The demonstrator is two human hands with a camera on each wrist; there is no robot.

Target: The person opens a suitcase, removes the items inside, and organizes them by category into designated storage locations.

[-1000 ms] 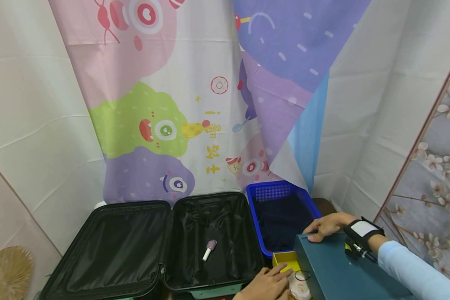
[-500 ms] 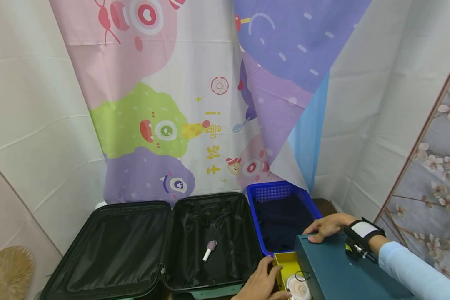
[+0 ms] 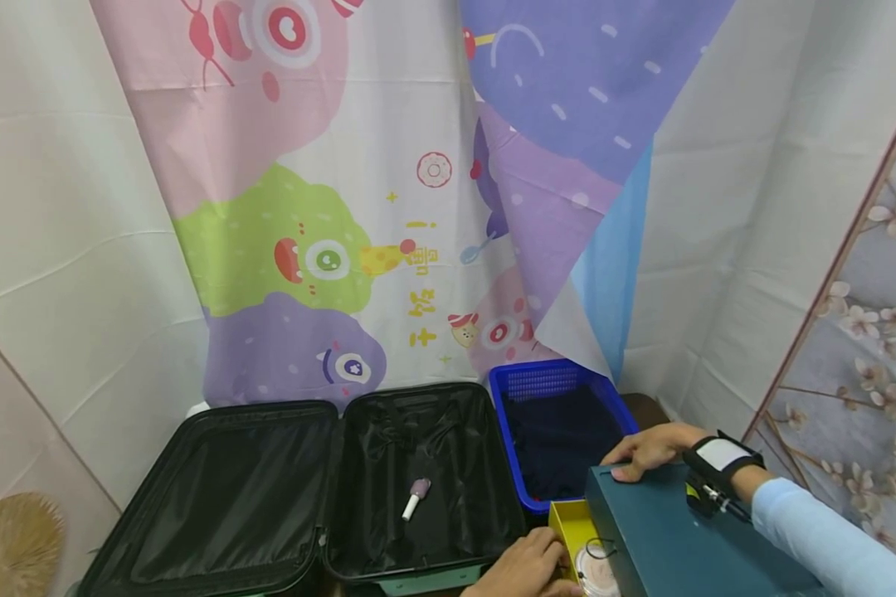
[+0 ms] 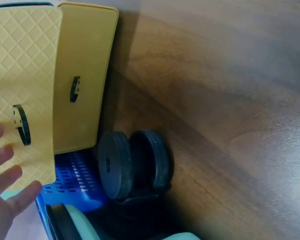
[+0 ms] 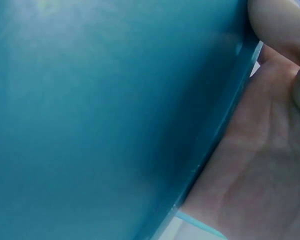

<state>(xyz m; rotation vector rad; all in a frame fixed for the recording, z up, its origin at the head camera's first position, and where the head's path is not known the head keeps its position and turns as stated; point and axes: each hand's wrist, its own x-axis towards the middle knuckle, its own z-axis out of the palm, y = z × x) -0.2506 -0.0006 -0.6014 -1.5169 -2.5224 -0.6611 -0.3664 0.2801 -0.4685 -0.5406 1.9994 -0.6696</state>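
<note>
In the head view, my left hand (image 3: 521,569) is at the front of a pulled-out yellow drawer (image 3: 572,521). The left wrist view shows its spread fingers (image 4: 7,177) against the waffle-patterned drawer front (image 4: 27,65), beside a black handle (image 4: 23,125). Inside the drawer lies a round, pale, clear-lidded container (image 3: 599,574), partly hidden by the cabinet. My right hand (image 3: 651,452) grips the back edge of the teal drawer cabinet (image 3: 702,531); in the right wrist view its thumb (image 5: 282,25) bends over the edge, with some fingers hidden.
An open black suitcase (image 3: 246,489) lies to the left. A small lavender-and-white tube (image 3: 416,500) lies in its right half. Behind the cabinet stands a blue basket (image 3: 502,414) holding dark cloth (image 3: 563,439). Black suitcase wheels (image 4: 115,165) stick out near the drawers.
My left hand has moved from over the drawer's contents to its front. The drawer has shifted slightly toward the cabinet. My right hand has stayed in place.
</note>
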